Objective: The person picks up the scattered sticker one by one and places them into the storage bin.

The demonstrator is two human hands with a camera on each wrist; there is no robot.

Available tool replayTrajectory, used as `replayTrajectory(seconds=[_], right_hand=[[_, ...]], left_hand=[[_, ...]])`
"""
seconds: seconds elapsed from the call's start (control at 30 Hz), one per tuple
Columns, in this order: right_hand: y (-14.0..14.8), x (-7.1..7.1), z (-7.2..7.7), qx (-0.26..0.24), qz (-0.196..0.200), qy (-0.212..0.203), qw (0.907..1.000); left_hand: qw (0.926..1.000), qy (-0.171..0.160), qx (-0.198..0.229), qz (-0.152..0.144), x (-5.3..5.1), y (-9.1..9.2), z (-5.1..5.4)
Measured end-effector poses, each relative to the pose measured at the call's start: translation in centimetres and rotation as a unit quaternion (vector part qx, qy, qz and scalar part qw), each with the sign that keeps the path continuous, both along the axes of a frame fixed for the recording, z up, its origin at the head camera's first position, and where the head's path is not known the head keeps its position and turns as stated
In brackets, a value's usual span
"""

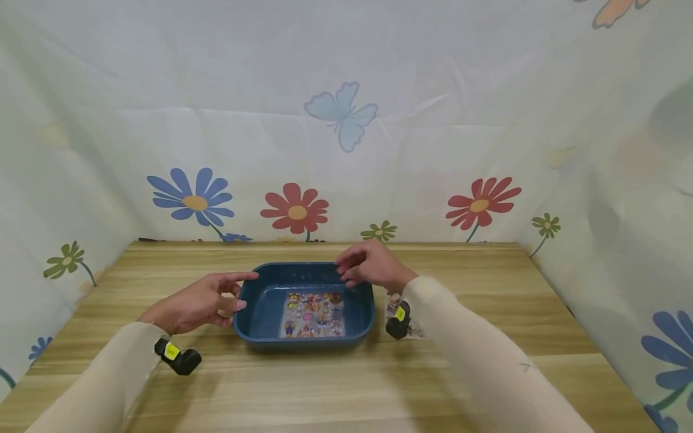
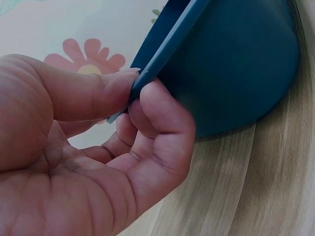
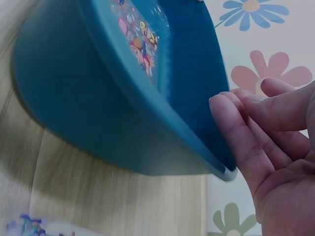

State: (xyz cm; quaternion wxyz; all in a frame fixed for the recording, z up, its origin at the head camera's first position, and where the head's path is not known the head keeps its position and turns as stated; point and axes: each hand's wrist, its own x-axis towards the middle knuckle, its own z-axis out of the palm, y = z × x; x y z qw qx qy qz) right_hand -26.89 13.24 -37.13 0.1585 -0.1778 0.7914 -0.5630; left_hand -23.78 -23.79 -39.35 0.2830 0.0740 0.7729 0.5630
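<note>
A blue plastic basin (image 1: 254, 310) stands on the table, with a sheet of colourful cartoon stickers (image 1: 313, 315) lying flat on its floor. At the basin's left end, my left hand (image 1: 197, 302) pinches the rim; the left wrist view shows the thumb (image 2: 98, 96) on one side of it and a bent index finger on the other. My right hand (image 1: 376, 266) is at the far right corner of the basin. Its fingers (image 3: 241, 130) are fairly straight and lie against the rim there, without curling round it.
A second printed sheet (image 1: 415, 328) lies on the wooden table (image 1: 303, 391) right of the basin, partly hidden by the right wrist and its black camera (image 1: 397, 325). Behind and at both sides hangs a pale cloth (image 1: 243, 138) printed with flowers and butterflies.
</note>
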Motion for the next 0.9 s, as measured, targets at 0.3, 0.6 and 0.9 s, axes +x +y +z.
replayTrajectory(seconds=[0.3,0.6,0.9], right_hand=[[2.1,0.1,-0.3,-0.009,-0.001,0.019,0.9998],[4.5,0.2,-0.3,-0.006,-0.018,0.029,0.9994],[7.6,0.0,-0.6,0.009,-0.032,0.031,0.999]], left_hand=[[1.0,0.0,0.002,0.0,-0.1,-0.1,-0.2],[1.0,0.0,0.003,0.001,-0.1,0.0,-0.1],[1.0,-0.002,0.005,0.001,-0.2,-0.1,-0.4]])
